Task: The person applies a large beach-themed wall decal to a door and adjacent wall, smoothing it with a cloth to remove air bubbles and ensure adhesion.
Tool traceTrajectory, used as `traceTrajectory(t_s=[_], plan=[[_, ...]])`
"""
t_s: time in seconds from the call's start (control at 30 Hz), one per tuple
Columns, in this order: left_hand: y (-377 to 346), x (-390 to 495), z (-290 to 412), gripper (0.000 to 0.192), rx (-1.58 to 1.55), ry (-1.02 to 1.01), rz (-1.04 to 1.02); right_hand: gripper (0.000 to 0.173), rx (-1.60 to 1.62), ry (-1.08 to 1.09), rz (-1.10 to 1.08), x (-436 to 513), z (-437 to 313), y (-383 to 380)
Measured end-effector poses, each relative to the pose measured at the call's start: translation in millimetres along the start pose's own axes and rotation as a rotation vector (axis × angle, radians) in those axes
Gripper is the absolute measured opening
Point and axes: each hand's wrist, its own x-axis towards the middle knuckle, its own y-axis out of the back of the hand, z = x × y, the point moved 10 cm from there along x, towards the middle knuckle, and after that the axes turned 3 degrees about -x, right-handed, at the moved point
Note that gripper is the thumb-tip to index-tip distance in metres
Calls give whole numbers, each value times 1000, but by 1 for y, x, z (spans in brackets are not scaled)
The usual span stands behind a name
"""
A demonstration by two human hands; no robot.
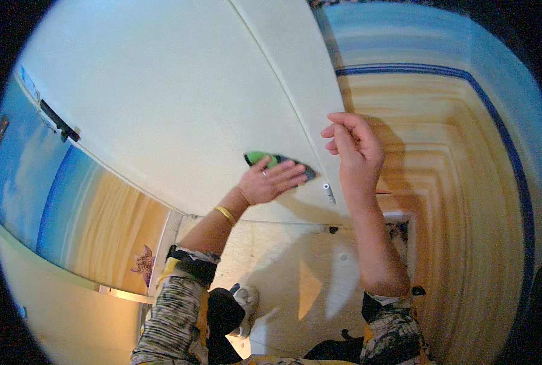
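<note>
My left hand [268,182], with a ring and a yellow bracelet, lies flat over a green and dark cleaning cloth [258,158], pressing it against a white door [170,105]. Part of the cloth is hidden under the fingers. Close to the door's right edge, my right hand [357,146] is raised with loosely curled fingers. Nothing is visible in it, and whether it touches the door is unclear. A small white hinge [329,193] sits low on the door, between the two hands.
A black door handle [59,119] is at the door's left edge. Walls painted like a beach [435,137] stand on both sides, with a starfish [144,265] on the left one. Below are the pale floor [289,283] and a shoe [247,301].
</note>
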Motion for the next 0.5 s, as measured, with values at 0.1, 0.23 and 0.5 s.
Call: traceTrajectory(t_s=[0.1, 0.23, 0.5], plan=[[17, 3, -40, 54, 109, 32, 56, 17, 34, 31, -7, -4, 15, 6], [44, 7, -93, 54, 135, 133, 126, 15, 59, -40, 40, -13, 47, 14], [110, 17, -159, 58, 170, 383, 469, 13, 8, 163, -7, -49, 58, 5]])
